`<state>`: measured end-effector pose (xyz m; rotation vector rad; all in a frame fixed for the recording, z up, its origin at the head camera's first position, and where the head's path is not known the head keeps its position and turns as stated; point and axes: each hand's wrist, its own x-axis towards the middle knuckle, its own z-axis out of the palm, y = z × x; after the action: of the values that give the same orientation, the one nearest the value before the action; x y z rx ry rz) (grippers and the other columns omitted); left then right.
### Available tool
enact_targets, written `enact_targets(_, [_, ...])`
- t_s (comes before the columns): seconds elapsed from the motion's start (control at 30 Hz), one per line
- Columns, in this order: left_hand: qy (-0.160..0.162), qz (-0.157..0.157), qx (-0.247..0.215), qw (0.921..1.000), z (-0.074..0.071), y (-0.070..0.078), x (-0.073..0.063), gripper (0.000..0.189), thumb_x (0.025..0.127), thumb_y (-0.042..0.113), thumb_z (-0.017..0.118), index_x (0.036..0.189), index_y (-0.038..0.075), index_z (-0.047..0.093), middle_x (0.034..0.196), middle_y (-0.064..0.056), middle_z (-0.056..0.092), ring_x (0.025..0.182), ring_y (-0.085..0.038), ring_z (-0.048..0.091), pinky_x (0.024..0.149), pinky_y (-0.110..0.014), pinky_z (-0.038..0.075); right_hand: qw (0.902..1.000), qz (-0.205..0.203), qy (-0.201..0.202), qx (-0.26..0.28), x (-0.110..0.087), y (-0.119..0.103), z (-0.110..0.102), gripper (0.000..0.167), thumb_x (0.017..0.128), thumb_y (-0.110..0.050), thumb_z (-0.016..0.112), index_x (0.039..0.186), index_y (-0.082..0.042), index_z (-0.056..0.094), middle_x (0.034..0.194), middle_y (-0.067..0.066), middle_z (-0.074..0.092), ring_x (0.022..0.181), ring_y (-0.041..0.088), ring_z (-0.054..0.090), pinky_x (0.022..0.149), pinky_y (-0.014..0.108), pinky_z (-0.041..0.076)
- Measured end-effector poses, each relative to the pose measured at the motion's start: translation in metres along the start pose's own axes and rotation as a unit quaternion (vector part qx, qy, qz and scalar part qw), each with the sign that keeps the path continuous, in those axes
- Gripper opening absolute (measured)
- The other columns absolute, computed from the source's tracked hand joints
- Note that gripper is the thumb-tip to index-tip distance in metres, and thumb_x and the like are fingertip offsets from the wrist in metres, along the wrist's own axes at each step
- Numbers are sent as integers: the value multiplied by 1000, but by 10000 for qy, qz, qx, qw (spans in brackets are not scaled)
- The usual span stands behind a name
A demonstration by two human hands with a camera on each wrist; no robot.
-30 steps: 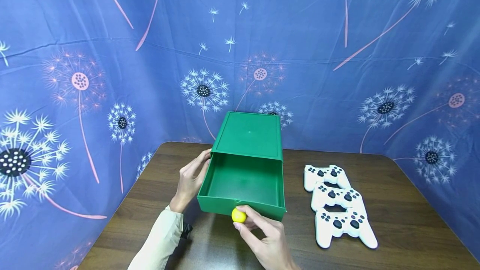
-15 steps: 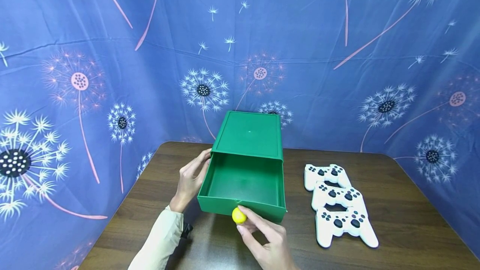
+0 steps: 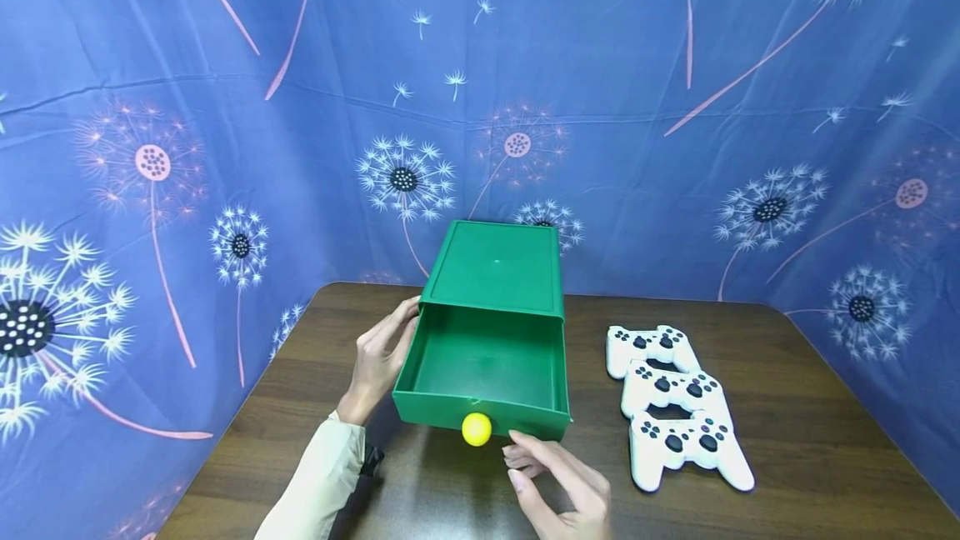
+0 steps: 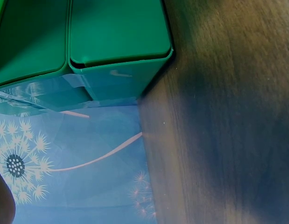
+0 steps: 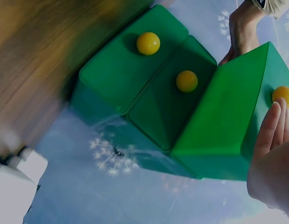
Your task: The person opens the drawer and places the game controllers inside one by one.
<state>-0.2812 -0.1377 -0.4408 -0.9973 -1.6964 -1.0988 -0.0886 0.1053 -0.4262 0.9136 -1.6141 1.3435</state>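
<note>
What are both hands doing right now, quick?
Left hand: open, touching the side of the green box.
Right hand: open, holding nothing, near the yellow top knob.

The cabinet (image 3: 497, 263) sits on the table (image 3: 810, 415), cloth (image 3: 637, 148) behind, top drawer (image 3: 528, 417) jutting forward, knob (image 3: 476, 429) on its front. Left hand (image 3: 380, 361) at the cabinet's left; right hand (image 3: 564, 486) right of the knob; controllers (image 3: 679, 392) farther right.

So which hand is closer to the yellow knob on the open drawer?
The right hand: it is just to the right of the yellow knob. The left hand is farther back, at the left side of the green cabinet.
</note>
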Motion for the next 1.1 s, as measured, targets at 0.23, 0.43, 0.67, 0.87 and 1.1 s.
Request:
enact_targets(0.23, [52,22,28,10000,-1,1,1,68,77,-32,70,139,-6,62,126,-19,71,105,-35,72,96,-29,57,9995,177,231,-132,-12,2,-14,42,73,26,71,114,15,70,91,20,73,77,19,73,62,21,60])
enact_targets(0.43, [42,19,29,10000,0,1,1,65,79,-30,70,139,-6,62,126,-19,71,105,-35,72,97,-28,57,9952,659,315,-653,-22,2,-29,48,70,27,69,114,9,72,90,15,74,74,18,73,62,20,61])
enact_targets(0.67, [79,-8,71,9999,0,0,0,53,89,-20,68,139,-5,62,127,-18,70,106,-33,72,96,-27,57,9900,839,508,-1012,-31,6,-48,46,68,30,67,110,11,72,88,16,75,73,15,73,63,18,60])
enact_targets(0.87, [70,-36,38,10000,1,1,-1,66,79,-31,69,139,-6,61,127,-18,70,107,-33,72,97,-28,57,9787,1142,716,-1548,-36,9,-66,44,70,31,66,107,8,74,86,13,75,75,10,73,66,14,59])
enact_targets(1.1, [58,-21,49,10000,1,2,0,63,81,-28,69,139,-5,62,126,-18,70,106,-34,72,97,-27,57,9688,1299,661,-2005,-36,19,-86,45,70,30,70,109,8,74,89,16,75,81,7,73,68,13,57])
